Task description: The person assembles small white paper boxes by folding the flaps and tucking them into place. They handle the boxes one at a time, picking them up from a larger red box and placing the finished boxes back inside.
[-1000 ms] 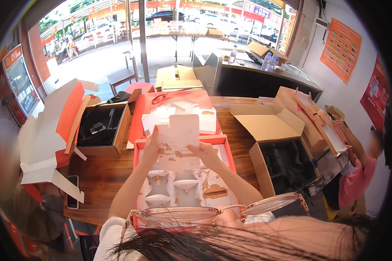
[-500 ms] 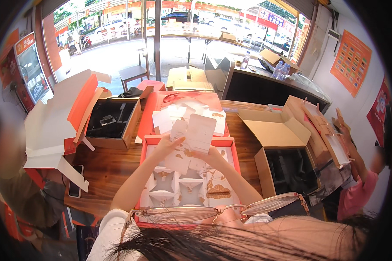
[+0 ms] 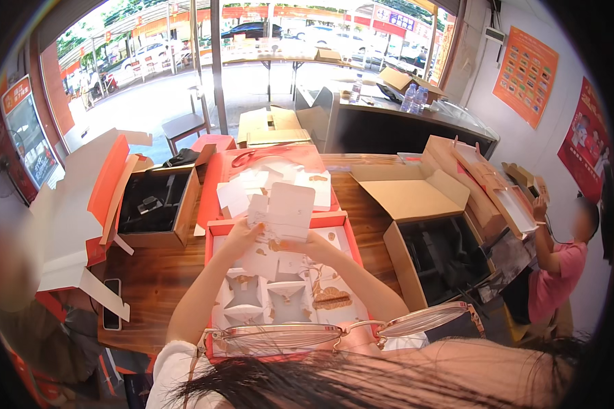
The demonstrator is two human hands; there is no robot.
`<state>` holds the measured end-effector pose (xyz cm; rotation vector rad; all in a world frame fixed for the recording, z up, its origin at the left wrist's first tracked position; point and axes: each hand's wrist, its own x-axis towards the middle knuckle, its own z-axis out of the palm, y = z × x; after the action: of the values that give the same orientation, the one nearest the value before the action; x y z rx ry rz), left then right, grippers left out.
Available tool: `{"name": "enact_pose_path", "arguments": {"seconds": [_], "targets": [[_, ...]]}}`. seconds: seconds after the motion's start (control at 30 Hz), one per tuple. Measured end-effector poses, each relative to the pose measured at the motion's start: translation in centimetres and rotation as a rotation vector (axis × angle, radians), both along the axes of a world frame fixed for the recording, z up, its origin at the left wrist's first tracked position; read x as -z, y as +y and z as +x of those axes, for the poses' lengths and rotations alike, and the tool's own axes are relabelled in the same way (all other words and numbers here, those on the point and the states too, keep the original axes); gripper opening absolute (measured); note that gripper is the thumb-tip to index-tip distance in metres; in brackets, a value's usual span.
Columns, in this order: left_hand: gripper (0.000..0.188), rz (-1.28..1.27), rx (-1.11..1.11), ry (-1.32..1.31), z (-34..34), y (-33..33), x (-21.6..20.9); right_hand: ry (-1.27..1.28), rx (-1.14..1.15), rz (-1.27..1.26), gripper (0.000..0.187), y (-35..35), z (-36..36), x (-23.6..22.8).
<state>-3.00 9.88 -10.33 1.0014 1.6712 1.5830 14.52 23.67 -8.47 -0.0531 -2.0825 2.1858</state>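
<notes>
Above an open red box on the table, both of my hands hold a folded white cardboard piece with gold print. My left hand grips its left part, thumb on top. My right hand is closed at its lower right edge, fingertips partly hidden. Inside the red box stand white cardboard dividers forming square compartments, beside a white panel with a gold pattern. Beyond the box, loose white card pieces lie piled on a red box or lid.
Open brown cartons with black contents flank me, one at left and one at right. A phone lies near the left table edge, beside a white-and-red carton. People are at left and at right, in pink.
The whole view has shifted, so the scene sits further left and more of the person in pink shows. My hands keep the same hold on the cardboard piece.
</notes>
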Motion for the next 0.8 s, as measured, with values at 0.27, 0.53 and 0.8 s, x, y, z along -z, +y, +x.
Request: {"name": "enact_pose_path", "arguments": {"seconds": [0.27,0.53,0.8], "targets": [[0.031,-0.016,-0.061,-0.07,1.1,0.0,-1.7,-0.017,0.131,0.019,0.036,0.3,-0.6,1.0],[0.035,-0.056,-0.022,0.099,0.4,0.6,-0.3,0.034,0.268,-0.009,0.035,1.0,-1.1,1.7],[0.034,-0.159,-0.119,0.063,1.5,0.1,-2.0,0.022,0.17,0.018,0.033,0.8,-0.8,1.6]]}}
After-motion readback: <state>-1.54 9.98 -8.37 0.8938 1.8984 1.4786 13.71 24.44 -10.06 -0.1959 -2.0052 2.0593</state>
